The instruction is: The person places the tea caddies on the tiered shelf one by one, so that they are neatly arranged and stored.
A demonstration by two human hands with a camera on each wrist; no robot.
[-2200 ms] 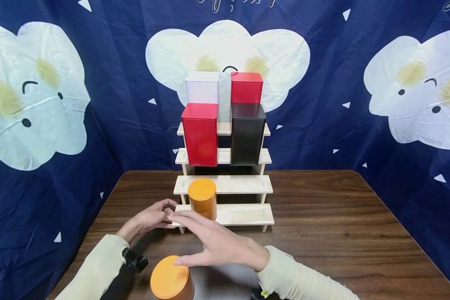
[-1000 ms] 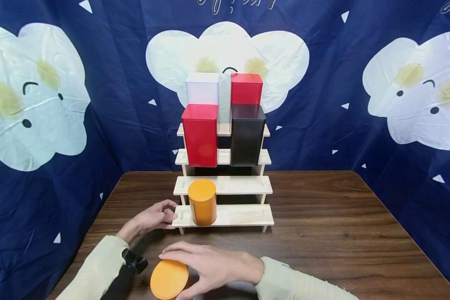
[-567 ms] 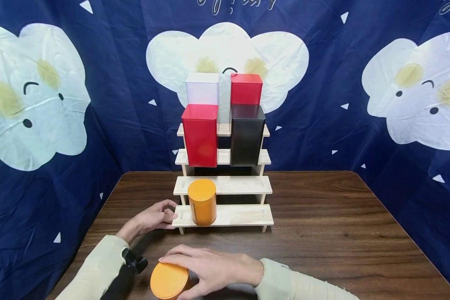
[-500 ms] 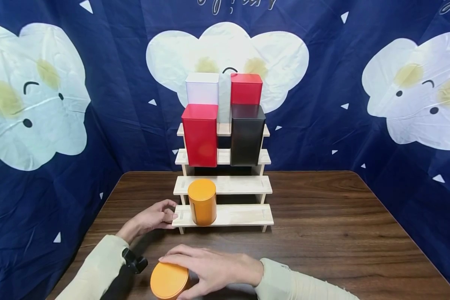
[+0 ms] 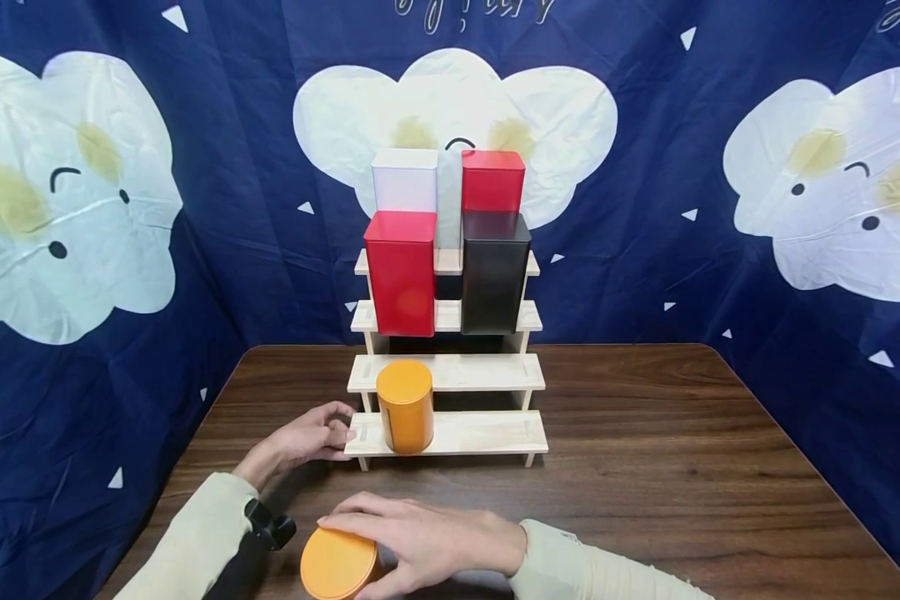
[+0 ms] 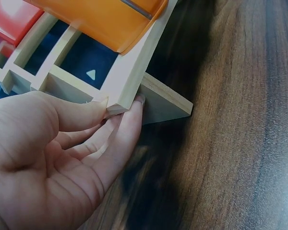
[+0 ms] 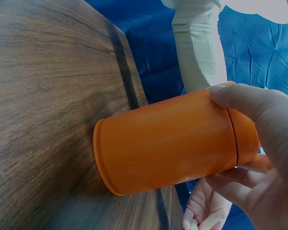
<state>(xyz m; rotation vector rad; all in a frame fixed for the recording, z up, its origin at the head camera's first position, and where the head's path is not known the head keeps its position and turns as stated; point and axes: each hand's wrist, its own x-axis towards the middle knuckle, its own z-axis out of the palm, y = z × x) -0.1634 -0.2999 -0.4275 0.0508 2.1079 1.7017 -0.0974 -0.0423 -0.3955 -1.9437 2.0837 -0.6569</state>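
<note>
My left hand [image 5: 305,437] pinches the left end of the lowest step of a light wooden tiered stand [image 5: 487,431], thumb on top and fingers beneath in the left wrist view. On that step, near its left side, stands an orange round tin [image 5: 408,417]. My right hand [image 5: 435,540] grips a second orange tin [image 5: 337,562] near its lid, thumb on one side and fingers on the other. In the right wrist view this tin [image 7: 168,143] stands on the dark wooden table, its base at the tabletop.
Higher on the stand are a red tin [image 5: 401,275] and a black tin [image 5: 497,275], with a white tin [image 5: 405,179] and another red tin [image 5: 492,179] behind them. The brown table [image 5: 645,433] backs onto a blue curtain [image 5: 645,250] with cloud faces.
My right hand has come down from in front of the stand to the nearer orange tin and closed round its top, then stayed there. The left hand keeps its place on the step.
</note>
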